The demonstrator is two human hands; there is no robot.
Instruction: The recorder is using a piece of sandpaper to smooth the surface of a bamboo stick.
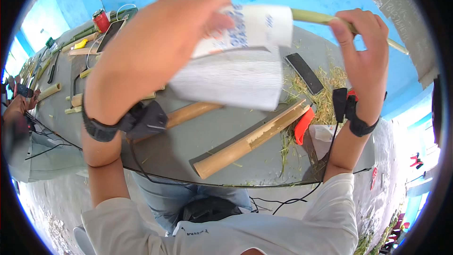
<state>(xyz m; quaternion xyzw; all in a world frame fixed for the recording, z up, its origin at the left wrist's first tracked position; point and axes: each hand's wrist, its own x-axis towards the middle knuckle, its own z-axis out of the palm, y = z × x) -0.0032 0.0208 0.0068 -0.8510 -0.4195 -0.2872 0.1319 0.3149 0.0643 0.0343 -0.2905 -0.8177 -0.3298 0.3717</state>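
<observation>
My left hand [191,21], smeared by motion, grips a white sheet with blue print [257,26]. The sheet is folded over a thin green bamboo stick [311,16], and its loose part hangs down over the table. My right hand [363,38] is closed round the stick, whose far end sticks out to the right past the fingers. How much of the stick lies inside the sheet is hidden. Below the hands, a split bamboo piece [250,137] lies slantwise on the grey table [179,160]. Another bamboo length [193,113] lies partly under my left wrist.
A black phone-shaped slab [304,72] rests by green-yellow shavings [332,78]. Near my right forearm are an orange-red curved piece [304,125] and a white scrap [325,133]. At the left stand a red can [100,21] and several bamboo pieces; another person's hand [16,106] shows there.
</observation>
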